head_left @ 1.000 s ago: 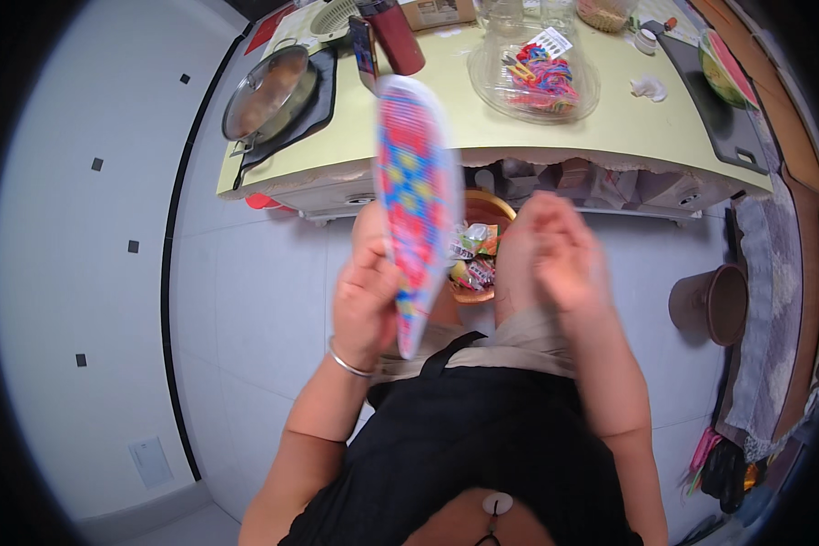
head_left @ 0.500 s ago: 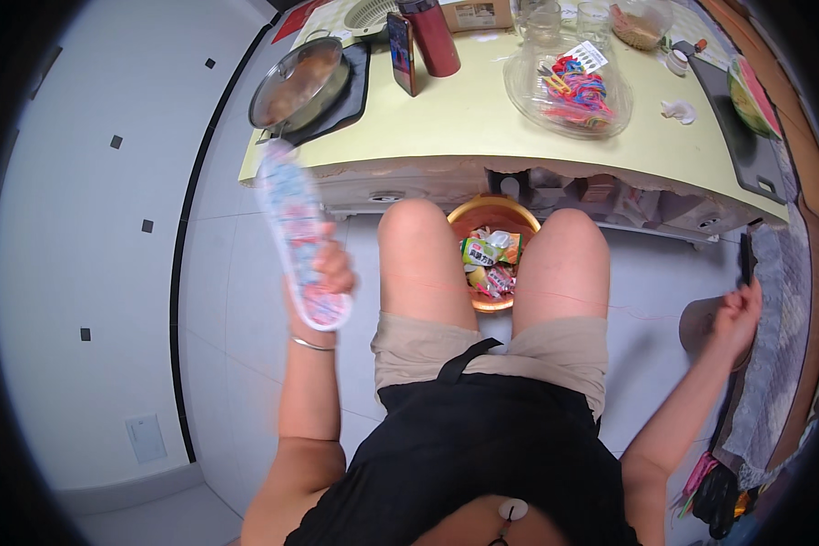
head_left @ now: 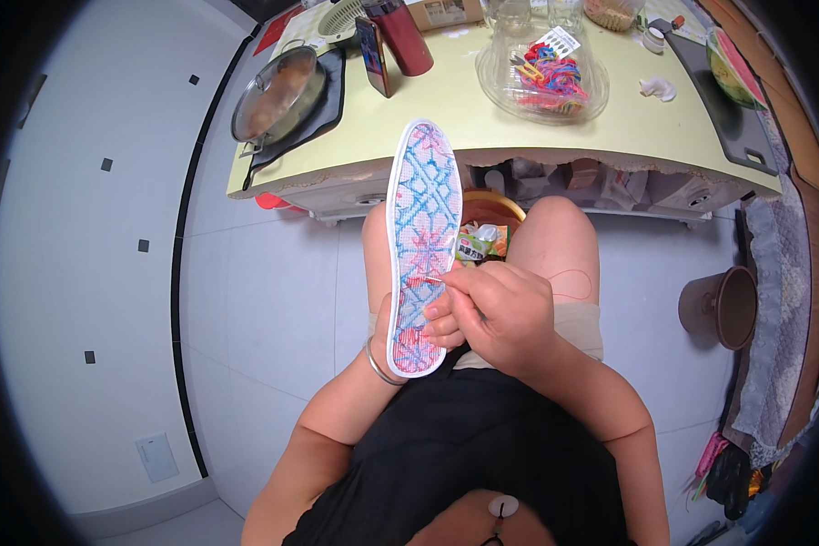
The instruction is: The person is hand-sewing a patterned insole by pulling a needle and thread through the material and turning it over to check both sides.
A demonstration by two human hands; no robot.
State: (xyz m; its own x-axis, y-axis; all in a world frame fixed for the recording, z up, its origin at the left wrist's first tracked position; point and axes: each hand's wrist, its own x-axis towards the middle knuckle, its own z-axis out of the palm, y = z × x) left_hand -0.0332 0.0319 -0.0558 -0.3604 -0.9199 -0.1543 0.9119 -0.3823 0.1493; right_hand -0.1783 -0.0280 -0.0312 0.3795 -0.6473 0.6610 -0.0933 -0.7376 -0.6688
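Observation:
An embroidered insole with a white edge and pink and blue stitching stands lengthwise over my lap. My left hand grips its lower part from behind, the fingers curling over the right edge onto the stitched face. Pinched in my right hand is a thin sewing needle, its tip at the insole's surface a little below the middle. A red thread loops over my thigh beside the right hand. The insole hides most of my left palm.
Ahead is a yellow-topped table with a lidded pan, phone, red flask, plastic tray of coloured thread and watermelon. A wrapper-filled basin sits between my knees; a brown bin stands right.
My right hand has come in from far right to the insole. My left hand has brought the insole from the left to the middle, above my lap.

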